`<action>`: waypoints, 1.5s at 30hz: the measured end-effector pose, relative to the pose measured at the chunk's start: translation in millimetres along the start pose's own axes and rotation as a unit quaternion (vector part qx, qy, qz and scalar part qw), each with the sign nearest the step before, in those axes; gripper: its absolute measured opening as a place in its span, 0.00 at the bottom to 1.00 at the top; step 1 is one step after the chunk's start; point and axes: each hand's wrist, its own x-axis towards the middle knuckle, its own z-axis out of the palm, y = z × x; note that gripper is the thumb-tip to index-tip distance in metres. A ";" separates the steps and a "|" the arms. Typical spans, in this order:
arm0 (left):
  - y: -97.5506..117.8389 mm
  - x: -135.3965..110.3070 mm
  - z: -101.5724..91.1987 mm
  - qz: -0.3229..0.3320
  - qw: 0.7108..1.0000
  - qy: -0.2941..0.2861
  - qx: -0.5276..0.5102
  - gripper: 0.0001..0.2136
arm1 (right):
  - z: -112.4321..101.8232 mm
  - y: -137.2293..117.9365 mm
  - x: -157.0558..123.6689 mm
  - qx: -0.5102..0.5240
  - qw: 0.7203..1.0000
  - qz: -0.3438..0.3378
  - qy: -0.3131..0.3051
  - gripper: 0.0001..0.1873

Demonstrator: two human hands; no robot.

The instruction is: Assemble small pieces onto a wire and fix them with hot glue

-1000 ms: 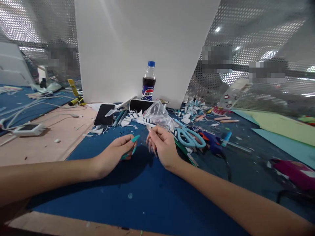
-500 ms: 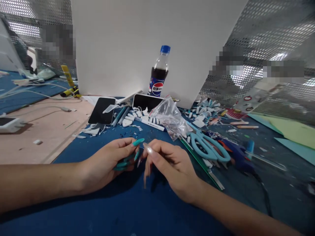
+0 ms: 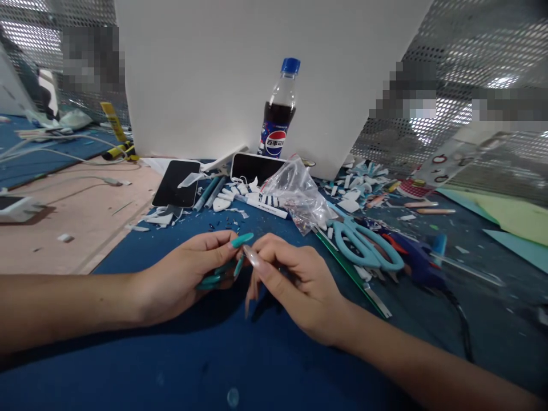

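Above the blue table top (image 3: 180,365), my two hands meet fingertip to fingertip. My left hand (image 3: 192,268) has long turquoise nails, its thumb and fingers pinched together. The nails on my right hand (image 3: 295,279) are long and pale; its thumb presses against the index finger close to the left thumb tip. Whatever lies between the fingertips is too small or hidden to make out. Just beyond the hands are a white marker pen (image 3: 268,209) and a crumpled clear plastic bag (image 3: 299,191).
Light-blue scissors (image 3: 363,245), a green-edged strip (image 3: 351,274) and a dark-blue glue gun (image 3: 419,265) lie to the right. Behind stand a cola bottle (image 3: 280,111) and a white board (image 3: 197,74). Two phones, one a black-screened phone (image 3: 176,184), lie among white scraps (image 3: 162,217).
My hands have drawn slightly closer, the right thumb tip shifting left toward the left thumb. The camera view has tilted down a little, so background things sit higher.
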 end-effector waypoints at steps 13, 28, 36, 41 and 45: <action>-0.2 -1.6 -1.4 -0.001 1.000 -0.004 -0.019 0.09 | 1.3 0.2 -2.0 -0.008 1.000 -0.007 -0.004 0.15; 1.2 -1.0 1.7 -0.017 1.000 0.012 -0.022 0.09 | 0.9 2.1 -2.4 -0.023 0.999 -0.035 -0.003 0.15; 1.3 -0.9 2.9 -0.014 1.000 0.011 -0.013 0.09 | 1.7 1.8 -2.7 -0.016 1.000 -0.019 0.000 0.15; 2.7 -2.0 4.2 -0.024 1.000 0.016 -0.008 0.09 | 1.7 1.7 -3.3 -0.025 0.999 -0.019 -0.001 0.15; 3.8 -1.8 4.2 -0.021 1.000 0.019 -0.004 0.09 | 1.9 1.3 -3.3 -0.029 0.999 -0.020 -0.001 0.15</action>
